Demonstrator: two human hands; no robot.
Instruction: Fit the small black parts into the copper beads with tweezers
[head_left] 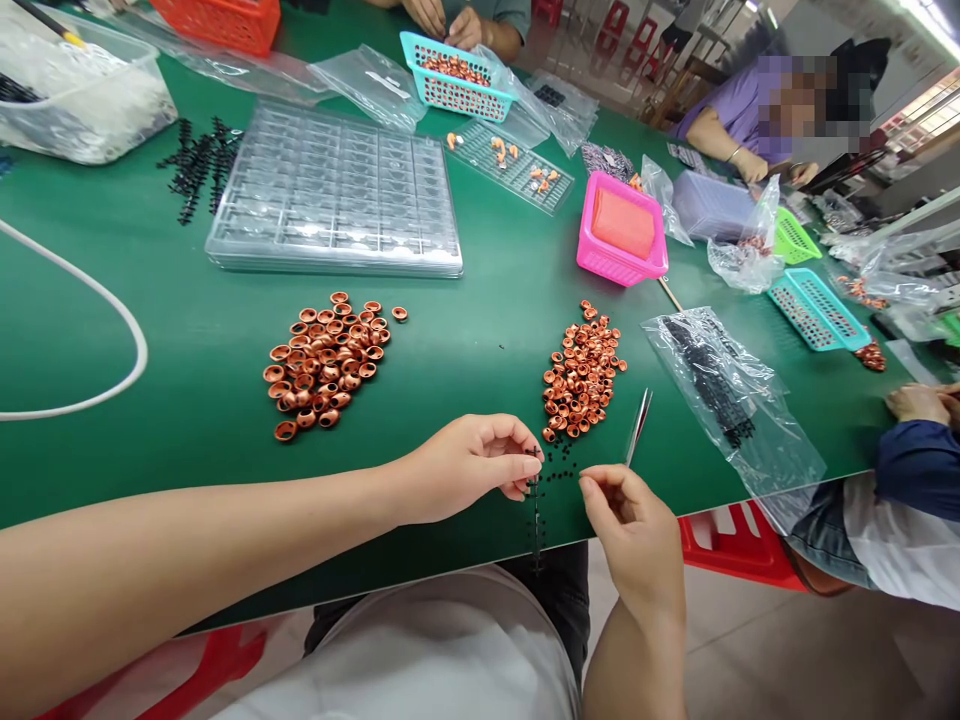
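My left hand [487, 462] pinches a thin black plastic strip [536, 515] with small side prongs, which hangs over the table's front edge. To its right, my right hand [630, 520] has thumb and index finger pressed together; whatever is between them is too small to make out. Tiny black pieces [561, 465] lie scattered between the hands. Just beyond them sits a pile of small copper-coloured parts [583, 375]. Larger copper-coloured cups [326, 360] are heaped at the left. Metal tweezers [639, 427] rest beyond my right hand.
Stacked clear trays [337, 190] stand behind the cups, with black strips [196, 165] beside them. A pink basket [622, 228], a blue basket [459, 90] and a plastic bag of black strips [709, 375] lie further off. Other people sit around the green table [480, 320].
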